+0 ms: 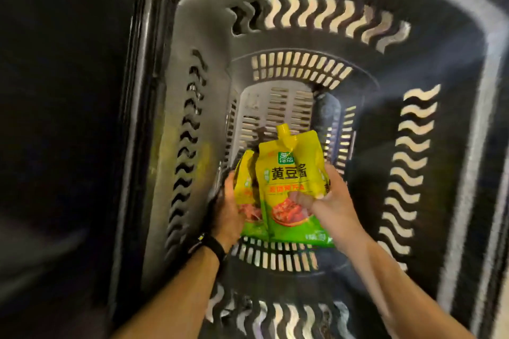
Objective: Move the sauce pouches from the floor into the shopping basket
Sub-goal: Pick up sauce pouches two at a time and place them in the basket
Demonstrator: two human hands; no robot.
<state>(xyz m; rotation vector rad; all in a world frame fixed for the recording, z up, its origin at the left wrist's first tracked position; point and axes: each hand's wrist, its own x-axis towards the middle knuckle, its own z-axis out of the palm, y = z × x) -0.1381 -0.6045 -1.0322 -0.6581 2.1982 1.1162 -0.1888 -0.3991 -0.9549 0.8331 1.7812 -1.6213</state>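
Lower centre: the left hand [230, 217] grips the back pouch [245, 181], the right hand [330, 201] pinches the front pouch [289, 179]; both pouches point spout-up over the basket [192, 36] bottom.

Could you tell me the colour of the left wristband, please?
Black; the wristband shows best in the head view.

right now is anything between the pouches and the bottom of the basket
Nothing visible does. The left hand and right hand hold the sauce pouches inside the shopping basket, and the slotted floor beyond them looks bare; the part under the pouches is hidden.
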